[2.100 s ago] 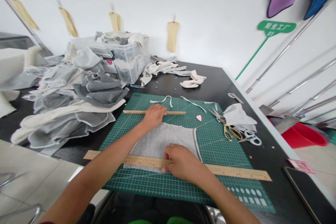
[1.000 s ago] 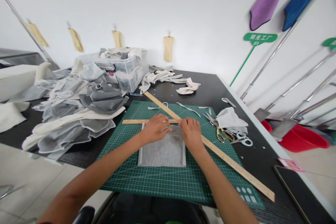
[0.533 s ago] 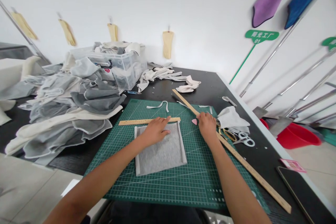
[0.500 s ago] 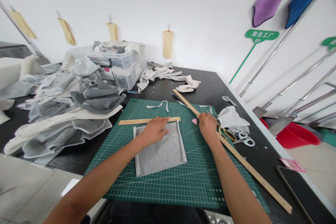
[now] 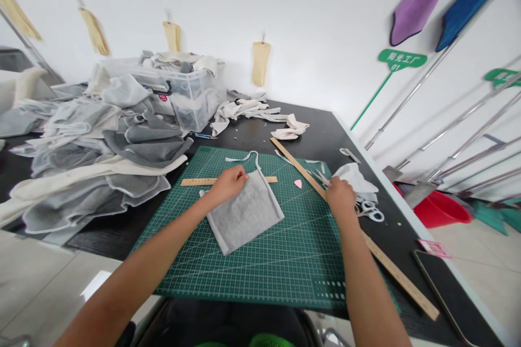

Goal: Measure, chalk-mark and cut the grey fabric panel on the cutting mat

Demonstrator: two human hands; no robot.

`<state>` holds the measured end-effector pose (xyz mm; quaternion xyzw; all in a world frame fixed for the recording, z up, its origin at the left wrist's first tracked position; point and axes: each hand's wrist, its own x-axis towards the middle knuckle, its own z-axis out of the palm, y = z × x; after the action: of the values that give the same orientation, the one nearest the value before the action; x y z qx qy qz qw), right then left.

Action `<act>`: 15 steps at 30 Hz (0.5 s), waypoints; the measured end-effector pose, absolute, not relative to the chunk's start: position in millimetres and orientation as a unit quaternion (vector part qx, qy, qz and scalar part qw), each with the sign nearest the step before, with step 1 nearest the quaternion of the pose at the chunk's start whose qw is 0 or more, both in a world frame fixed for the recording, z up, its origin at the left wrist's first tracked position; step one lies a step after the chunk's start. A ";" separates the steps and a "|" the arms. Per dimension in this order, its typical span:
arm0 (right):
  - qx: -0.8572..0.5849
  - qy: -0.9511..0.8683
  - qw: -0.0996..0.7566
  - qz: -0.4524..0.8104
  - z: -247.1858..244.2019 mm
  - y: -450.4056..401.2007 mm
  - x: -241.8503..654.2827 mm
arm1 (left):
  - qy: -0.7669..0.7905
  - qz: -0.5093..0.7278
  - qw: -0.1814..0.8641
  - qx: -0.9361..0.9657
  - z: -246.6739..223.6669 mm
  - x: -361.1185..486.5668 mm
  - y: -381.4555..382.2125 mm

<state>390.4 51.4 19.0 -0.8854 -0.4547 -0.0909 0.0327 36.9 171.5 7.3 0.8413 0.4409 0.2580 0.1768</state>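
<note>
My left hand (image 5: 230, 183) is closed in a pinch on the top edge of a grey fabric piece (image 5: 246, 211) with folded side edges. The piece lies tilted on the green cutting mat (image 5: 293, 274). Behind it a short wooden ruler (image 5: 195, 181) is partly covered. On the mat's right side my right hand (image 5: 341, 195) is closed around a pair of scissors, whose metal blades (image 5: 323, 178) stick out to the left over the long wooden ruler (image 5: 401, 271). Most of the scissors' handles are hidden by the hand. A pink chalk piece (image 5: 298, 184) lies between the hands.
White-handled scissors (image 5: 371, 211) and a pale cloth (image 5: 356, 180) lie right of the mat, a phone (image 5: 451, 295) at the table's right edge. Heaped grey fabric (image 5: 97, 173) and a clear plastic bin (image 5: 197, 97) fill the left. Fabric strips (image 5: 248, 110) lie behind.
My left hand has closed on the fabric's top edge; the fabric has turned and shifted up. My right hand has moved slightly right, from the long ruler to the scissors, whose blades now show.
</note>
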 end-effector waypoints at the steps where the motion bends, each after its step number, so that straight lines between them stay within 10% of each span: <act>1: -0.891 -0.447 0.025 -0.078 19.2 46.0 395.3 | 0.453 0.266 0.173 0.833 10.1 33.6 175.0; 15: -0.899 -0.437 -0.007 0.012 17.8 25.3 424.9 | 0.381 0.266 0.046 0.884 8.5 43.7 144.2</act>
<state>424.9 25.3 17.8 -0.8995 -0.4368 0.0122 -0.0072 43.7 144.2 8.5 0.8842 0.3813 0.2658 0.0455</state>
